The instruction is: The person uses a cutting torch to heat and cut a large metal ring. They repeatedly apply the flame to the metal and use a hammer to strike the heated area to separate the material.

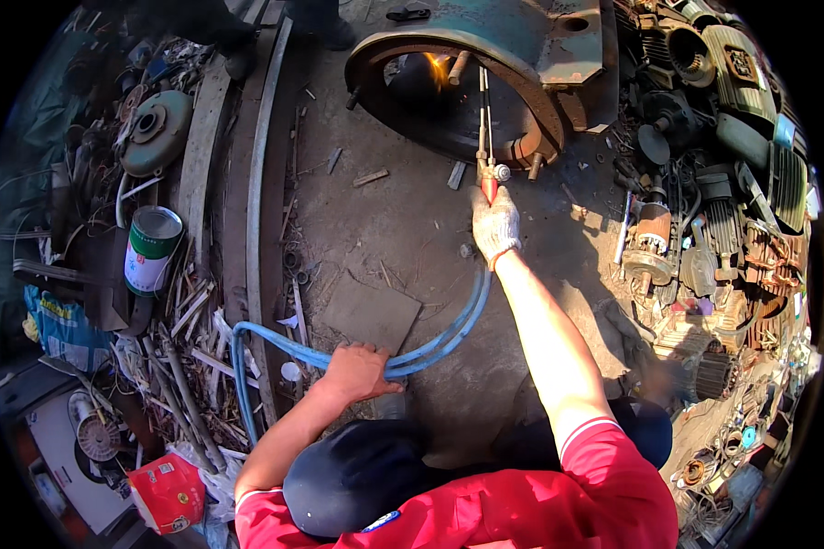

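My right hand [495, 224], in a pale work glove, is closed round the red handle of a cutting torch [482, 137]. The torch's long thin tubes point away from me into the round opening of a large rusty metal housing [368, 71]. Orange flame [440, 69] shows inside that opening, left of the torch's far end. Blue hoses [449, 339] curve from below the right hand towards the left. My bare left hand [357, 371] is closed over these hoses, fingers on the far side and thumb on the near side; the palm is hidden.
Metal rails [264, 201] run along the left. Beyond them lie a round metal cover [158, 133], a green-and-white can [153, 249] and a red container [167, 494]. Piled motor parts [655, 238] line the right. A flat plate [371, 311] lies ahead; another person's legs [316, 18] stand far left.
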